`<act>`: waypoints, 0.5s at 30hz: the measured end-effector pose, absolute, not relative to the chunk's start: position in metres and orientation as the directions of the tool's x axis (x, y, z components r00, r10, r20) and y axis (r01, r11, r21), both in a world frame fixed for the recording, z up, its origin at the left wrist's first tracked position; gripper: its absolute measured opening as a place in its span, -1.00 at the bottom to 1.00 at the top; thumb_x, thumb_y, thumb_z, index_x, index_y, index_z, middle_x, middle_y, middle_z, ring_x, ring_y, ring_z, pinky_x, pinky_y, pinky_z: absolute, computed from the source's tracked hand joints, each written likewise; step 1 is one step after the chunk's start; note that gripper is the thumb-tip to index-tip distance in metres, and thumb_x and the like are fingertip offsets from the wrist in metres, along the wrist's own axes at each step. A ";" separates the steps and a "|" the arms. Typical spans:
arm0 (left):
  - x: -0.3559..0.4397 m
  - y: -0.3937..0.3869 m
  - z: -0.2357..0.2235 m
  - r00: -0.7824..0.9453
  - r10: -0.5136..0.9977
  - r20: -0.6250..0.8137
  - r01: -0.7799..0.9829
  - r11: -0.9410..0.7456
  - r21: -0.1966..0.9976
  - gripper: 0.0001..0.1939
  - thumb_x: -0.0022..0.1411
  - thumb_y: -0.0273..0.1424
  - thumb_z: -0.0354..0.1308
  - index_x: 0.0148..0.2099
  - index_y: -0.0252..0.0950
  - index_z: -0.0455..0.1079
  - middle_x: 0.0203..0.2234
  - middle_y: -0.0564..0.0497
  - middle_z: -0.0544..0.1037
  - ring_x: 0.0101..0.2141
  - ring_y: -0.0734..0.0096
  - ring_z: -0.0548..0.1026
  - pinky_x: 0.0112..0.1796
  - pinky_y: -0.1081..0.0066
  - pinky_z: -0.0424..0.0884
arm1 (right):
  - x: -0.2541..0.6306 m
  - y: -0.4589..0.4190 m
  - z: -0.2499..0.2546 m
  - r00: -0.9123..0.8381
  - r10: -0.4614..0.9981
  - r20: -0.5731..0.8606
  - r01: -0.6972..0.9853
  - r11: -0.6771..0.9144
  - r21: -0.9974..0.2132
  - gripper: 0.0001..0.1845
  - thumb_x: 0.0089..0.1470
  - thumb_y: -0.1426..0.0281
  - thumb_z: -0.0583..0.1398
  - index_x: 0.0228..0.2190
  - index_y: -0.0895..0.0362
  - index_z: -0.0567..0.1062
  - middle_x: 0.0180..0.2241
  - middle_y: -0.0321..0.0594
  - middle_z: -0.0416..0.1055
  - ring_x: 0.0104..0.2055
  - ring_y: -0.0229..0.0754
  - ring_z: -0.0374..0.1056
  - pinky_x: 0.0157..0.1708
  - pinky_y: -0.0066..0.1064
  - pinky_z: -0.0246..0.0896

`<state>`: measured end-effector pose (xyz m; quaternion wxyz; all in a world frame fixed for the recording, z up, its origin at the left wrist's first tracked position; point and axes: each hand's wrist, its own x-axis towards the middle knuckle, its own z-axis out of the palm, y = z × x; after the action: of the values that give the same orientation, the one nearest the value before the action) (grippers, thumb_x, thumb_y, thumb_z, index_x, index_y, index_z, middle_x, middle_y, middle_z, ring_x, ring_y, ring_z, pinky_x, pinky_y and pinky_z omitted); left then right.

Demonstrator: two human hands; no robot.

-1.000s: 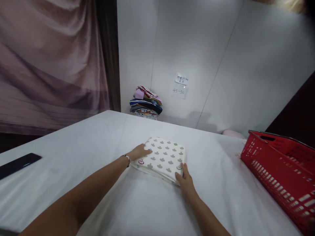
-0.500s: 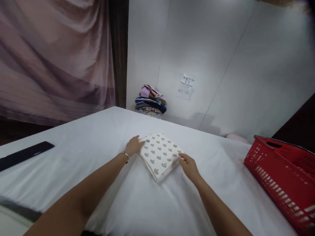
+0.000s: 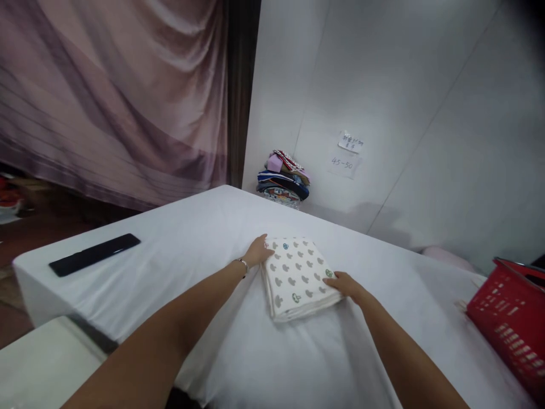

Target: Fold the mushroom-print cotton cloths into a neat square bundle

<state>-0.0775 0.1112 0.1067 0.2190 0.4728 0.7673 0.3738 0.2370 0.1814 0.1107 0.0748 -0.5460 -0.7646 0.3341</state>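
Note:
A folded white cloth printed with small grey motifs and a few coloured ones lies near the middle of the white-covered table. Its folded layers show along the near edge. My left hand grips the cloth's far left corner, thumb on top; a bracelet circles that wrist. On the opposite side, my right hand pinches the right edge, thumb and fingers closed on the fabric. The fingers beneath the cloth are hidden.
A black flat slab lies at the table's left. A stack of folded fabrics stands beyond the far edge, against the wall. A red basket is at the right. A pale surface sits at lower left.
The folded cloth has turned between my hands, so that an edge rather than a corner now faces me. My view has swung left, showing more of the table's left end.

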 end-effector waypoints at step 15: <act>-0.036 0.048 0.106 -0.304 0.882 -0.361 0.217 0.433 0.875 -0.10 -0.01 -0.05 0.20 0.23 -0.42 -0.02 -0.02 -0.25 0.43 -0.22 0.18 0.52 -0.39 0.40 0.46 | 0.277 0.129 0.101 -0.275 0.923 -0.268 0.481 -0.110 -0.870 -0.34 -0.13 0.12 0.26 -0.03 0.21 0.34 -0.37 -0.14 0.48 -0.39 -0.14 0.42 -0.43 -0.35 0.31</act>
<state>-0.0361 0.0477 0.1064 0.4488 0.3827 0.7177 0.3700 0.2766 0.1287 0.1006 0.2244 -0.5586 -0.6283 0.4927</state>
